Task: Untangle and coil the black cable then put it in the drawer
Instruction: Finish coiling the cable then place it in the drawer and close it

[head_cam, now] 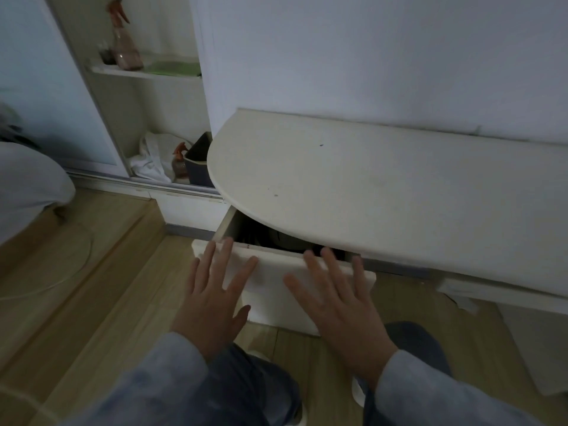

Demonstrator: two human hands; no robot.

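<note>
White drawer (pixel 276 290) under the desk top (pixel 384 192) stands partly open, with dark, unclear things inside; I cannot tell the black cable there. Left hand (pixel 215 296) and right hand (pixel 341 305), 2 flat palms with spread fingers, grasp nothing and lie against its front.

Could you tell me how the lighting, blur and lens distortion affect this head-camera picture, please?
Head view: dim, flat, bluish light with no glare; the drawer interior is lost in shadow under the rounded shelf top, so its contents are unreadable. Left hand and right hand are softly motion-blurred. Wide-angle distortion bends the shelf edge and darkens the corners.
</note>
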